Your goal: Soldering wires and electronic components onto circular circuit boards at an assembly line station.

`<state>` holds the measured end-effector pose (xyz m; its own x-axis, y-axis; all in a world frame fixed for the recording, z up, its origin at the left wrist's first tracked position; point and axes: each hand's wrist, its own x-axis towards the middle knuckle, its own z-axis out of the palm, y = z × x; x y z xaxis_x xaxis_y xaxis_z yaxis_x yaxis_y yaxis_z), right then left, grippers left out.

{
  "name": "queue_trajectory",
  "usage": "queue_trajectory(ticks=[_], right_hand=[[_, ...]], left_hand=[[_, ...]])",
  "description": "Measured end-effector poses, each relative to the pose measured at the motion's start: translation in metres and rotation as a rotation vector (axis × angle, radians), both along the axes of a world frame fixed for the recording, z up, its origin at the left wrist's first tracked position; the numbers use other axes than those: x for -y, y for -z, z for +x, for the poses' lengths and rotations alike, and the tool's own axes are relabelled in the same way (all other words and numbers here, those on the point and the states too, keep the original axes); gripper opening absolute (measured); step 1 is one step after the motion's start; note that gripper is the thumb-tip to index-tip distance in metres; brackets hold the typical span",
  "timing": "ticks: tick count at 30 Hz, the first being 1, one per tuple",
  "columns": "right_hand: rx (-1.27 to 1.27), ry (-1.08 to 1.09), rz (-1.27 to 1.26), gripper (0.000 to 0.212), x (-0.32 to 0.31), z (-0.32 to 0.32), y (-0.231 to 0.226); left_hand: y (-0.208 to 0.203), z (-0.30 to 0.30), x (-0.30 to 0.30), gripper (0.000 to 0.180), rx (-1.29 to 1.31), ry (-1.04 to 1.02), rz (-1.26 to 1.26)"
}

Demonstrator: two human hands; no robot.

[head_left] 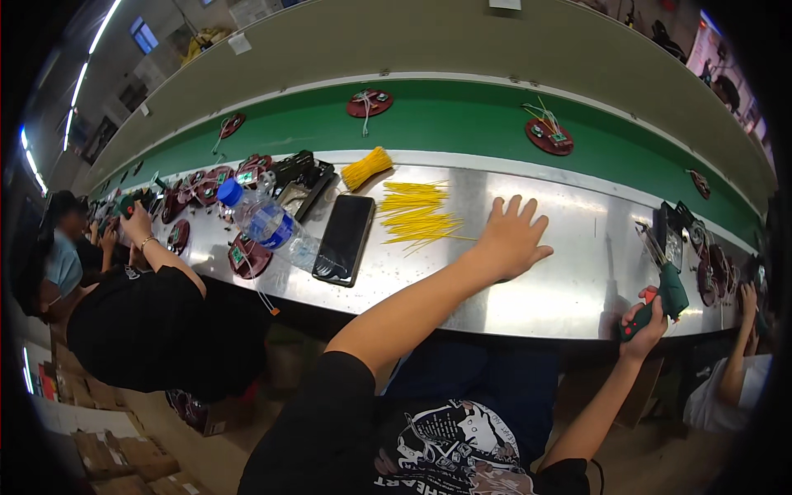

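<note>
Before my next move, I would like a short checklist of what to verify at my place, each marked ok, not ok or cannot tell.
1. Tool grip: right hand holds the green tool by its handle. Ok.
2. Tool direction: it points toward the far side of the metal table, apart from the left hand. Ok.
3. Tool heat: cannot tell.
4. Left hand ready: palm down, fingers spread; whether anything lies under the palm, cannot tell.
5. Loose yellow wires in order: spread out, ends uneven. Not ok.
6. Personal things off the table: phone and bottle are there. Not ok.
</note>
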<state>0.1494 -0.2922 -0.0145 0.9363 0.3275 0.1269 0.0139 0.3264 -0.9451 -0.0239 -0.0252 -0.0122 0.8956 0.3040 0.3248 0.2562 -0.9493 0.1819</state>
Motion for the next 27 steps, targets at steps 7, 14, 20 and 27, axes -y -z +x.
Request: queue_trajectory(ticks=[7,14,20,27], right_hand=[[0.012,-0.010,-0.038,0.029,-0.003,0.004,0.001],[-0.026,0.034,0.042,0.028,0.003,0.007,0.008],[-0.033,0.083,0.080,0.029,0.000,0.004,0.004],[-0.012,0.052,0.067,0.030,-0.004,0.004,0.002]], left_hand=[[-0.026,0.025,-0.014,0.044,-0.089,-0.090,-0.094],[-0.056,0.130,-0.112,0.035,-0.086,-0.197,0.130],[-0.056,0.123,-0.215,0.032,-0.237,-0.605,0.088],[-0.002,0.092,-0.237,0.038,-0.134,-0.659,0.075]])
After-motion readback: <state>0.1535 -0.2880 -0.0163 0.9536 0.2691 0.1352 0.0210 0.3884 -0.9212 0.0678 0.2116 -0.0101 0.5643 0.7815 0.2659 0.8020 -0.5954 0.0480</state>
